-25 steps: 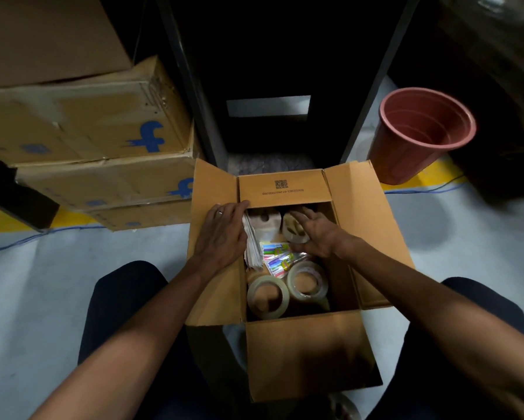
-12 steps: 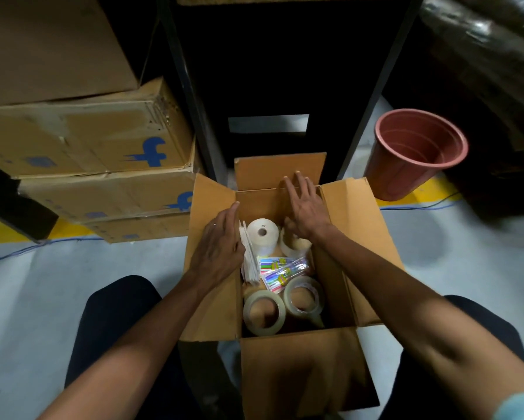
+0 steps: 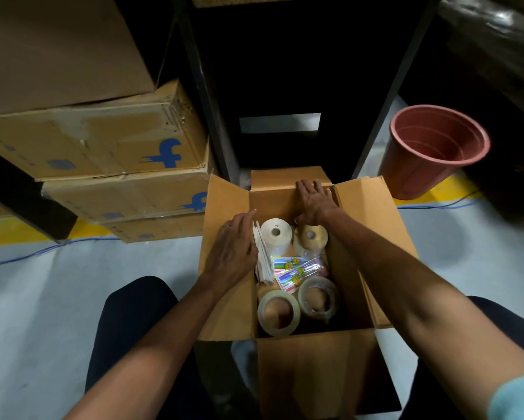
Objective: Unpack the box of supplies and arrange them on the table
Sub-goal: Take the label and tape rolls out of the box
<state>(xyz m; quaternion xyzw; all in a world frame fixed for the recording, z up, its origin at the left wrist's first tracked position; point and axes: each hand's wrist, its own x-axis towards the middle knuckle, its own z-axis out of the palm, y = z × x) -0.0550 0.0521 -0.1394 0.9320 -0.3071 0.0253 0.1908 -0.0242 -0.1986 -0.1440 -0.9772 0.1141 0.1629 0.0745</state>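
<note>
The box (image 3: 288, 371) stands open on the floor (image 3: 36, 298) between the person's knees, all four flaps folded out; the left hand (image 3: 231, 250) lies flat with straight fingers on the left flap, its fingertips at the box's left edge just beside a stack of white papers (image 3: 262, 259); the right hand (image 3: 313, 201) presses flat against the far flap, fingers straight and spread, holding nothing.

Inside the box, at the far end, a white roll (image 3: 276, 236) stands on end beside a brown roll (image 3: 310, 237); the papers stand on edge along the left wall; a pack of coloured pens (image 3: 297, 271) lies across the middle, tilted, touching the rolls; two clear tape rolls (image 3: 278, 313) sit side by side at the near end, the right one leaning and partly under the pens.

To the left, stacked cartons (image 3: 103, 147) with blue marks rest on the floor against a dark rack (image 3: 280, 71); a red pot (image 3: 433, 153) stands to the right, well apart from the box; a blue cable (image 3: 27, 257) runs along the floor near a yellow line (image 3: 9, 230); a light blue sleeve (image 3: 518, 398) shows at the near right corner.
</note>
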